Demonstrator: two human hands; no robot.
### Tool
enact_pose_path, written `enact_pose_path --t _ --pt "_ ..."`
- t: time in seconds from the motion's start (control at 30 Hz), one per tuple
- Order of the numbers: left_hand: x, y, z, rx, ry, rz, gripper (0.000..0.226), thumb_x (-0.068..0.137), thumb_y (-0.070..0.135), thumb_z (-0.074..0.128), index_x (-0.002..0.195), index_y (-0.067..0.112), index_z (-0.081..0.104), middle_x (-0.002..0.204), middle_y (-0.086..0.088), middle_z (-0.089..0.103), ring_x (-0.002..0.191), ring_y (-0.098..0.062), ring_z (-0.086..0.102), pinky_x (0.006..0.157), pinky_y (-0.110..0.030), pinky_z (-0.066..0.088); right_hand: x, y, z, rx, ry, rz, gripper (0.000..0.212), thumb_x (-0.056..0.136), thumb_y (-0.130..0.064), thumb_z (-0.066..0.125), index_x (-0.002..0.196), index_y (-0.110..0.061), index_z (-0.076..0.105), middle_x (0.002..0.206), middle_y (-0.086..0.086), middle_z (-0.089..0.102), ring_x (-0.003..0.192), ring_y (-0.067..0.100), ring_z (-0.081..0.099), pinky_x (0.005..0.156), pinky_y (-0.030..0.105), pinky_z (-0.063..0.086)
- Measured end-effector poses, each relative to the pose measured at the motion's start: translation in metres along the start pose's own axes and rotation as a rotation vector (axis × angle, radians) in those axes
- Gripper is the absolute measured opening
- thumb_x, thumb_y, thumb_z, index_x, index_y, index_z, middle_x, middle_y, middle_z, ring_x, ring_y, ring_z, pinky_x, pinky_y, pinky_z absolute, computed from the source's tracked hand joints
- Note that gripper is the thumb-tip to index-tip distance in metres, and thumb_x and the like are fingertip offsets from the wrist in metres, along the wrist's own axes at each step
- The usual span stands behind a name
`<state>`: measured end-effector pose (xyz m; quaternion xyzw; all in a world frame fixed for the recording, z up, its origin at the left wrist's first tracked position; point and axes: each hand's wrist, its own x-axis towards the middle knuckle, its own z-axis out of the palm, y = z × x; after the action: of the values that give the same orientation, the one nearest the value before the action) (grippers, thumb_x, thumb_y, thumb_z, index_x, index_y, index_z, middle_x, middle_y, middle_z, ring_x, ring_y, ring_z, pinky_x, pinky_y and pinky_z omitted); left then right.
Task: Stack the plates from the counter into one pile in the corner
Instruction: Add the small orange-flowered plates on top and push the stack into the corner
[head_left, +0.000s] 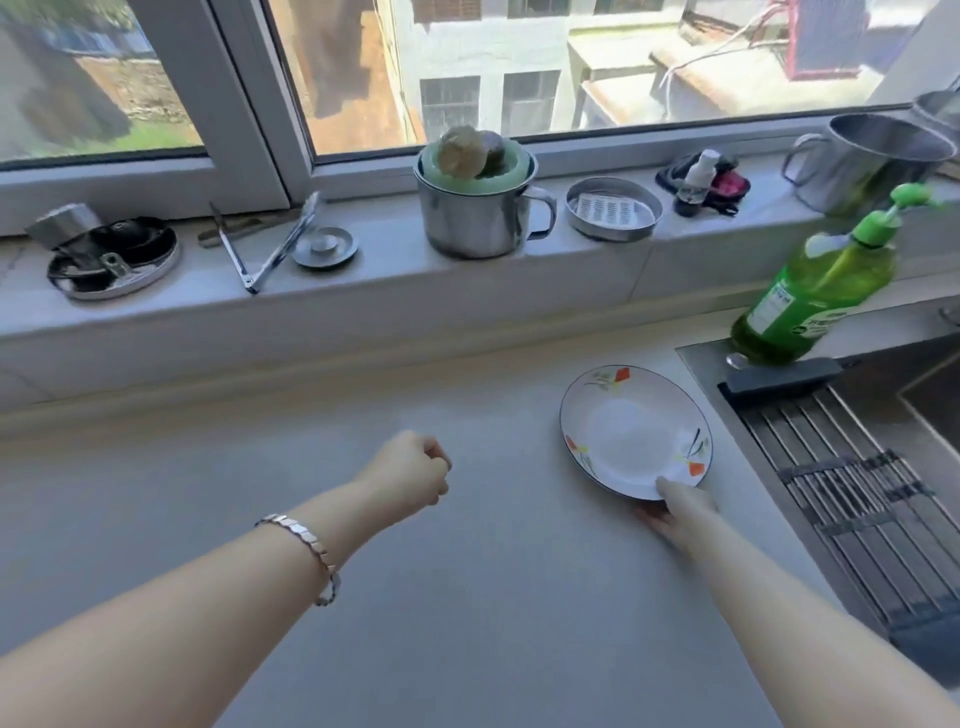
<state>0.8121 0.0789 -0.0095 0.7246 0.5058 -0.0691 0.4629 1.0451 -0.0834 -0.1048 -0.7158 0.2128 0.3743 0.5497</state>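
L hand (410, 470) curled in a fist over the counter (260, 467), holding nothing. R hand (680, 512) pinches the plate (623, 431) at its near rim, thumb on top; plate at counter's right end, just beside sink rack (852, 493). Green soap bottle (815, 306) behind it, steel mug (472, 218) on windowsill (363, 280)

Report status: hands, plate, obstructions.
Left hand fisted, empty, over counter. Right hand grips plate at near rim, beside sink. Soap bottle behind plate, apart; no other plates in view.
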Motion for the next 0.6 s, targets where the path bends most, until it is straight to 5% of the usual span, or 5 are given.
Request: enact_pose_path --t 0.3,0.4,0.6 --pt "-0.01 -0.045 -0.011 -0.167 0.06 -0.127 0.024 0.09 0.006 0.036 0.076 0.015 0.054 0.068 0.0 0.061 0.059 -0.014 0.059 0.052 -0.022 0.038 -0.029 0.02 -0.003 -0.169 -0.135 -0.169 0.036 0.089 0.002 0.051 0.125 0.003 0.051 0.119 0.023 0.058 0.093 0.03 0.055 0.066 0.036 0.053" --pt "-0.033 -0.059 -0.026 -0.214 0.114 -0.102 0.017 0.095 0.019 0.038 0.093 0.012 0.053 0.075 0.0 0.061 0.064 -0.016 0.059 0.055 -0.024 0.039 -0.076 0.026 0.016 -0.314 -0.332 -0.214 0.024 0.088 -0.001 0.053 0.112 -0.002 0.057 0.098 0.015 0.065 0.075 0.025 0.062 0.046 0.022 0.054" --pt "-0.103 -0.107 -0.074 -0.438 0.316 -0.079 0.045 0.097 0.046 0.03 0.101 0.013 0.059 0.082 -0.004 0.061 0.066 -0.022 0.058 0.061 -0.027 0.048 -0.197 0.049 0.08 -0.492 -0.721 -0.315 0.012 0.087 -0.002 0.055 0.084 -0.01 0.064 0.073 0.006 0.069 0.051 0.014 0.067 0.048 0.023 0.054"
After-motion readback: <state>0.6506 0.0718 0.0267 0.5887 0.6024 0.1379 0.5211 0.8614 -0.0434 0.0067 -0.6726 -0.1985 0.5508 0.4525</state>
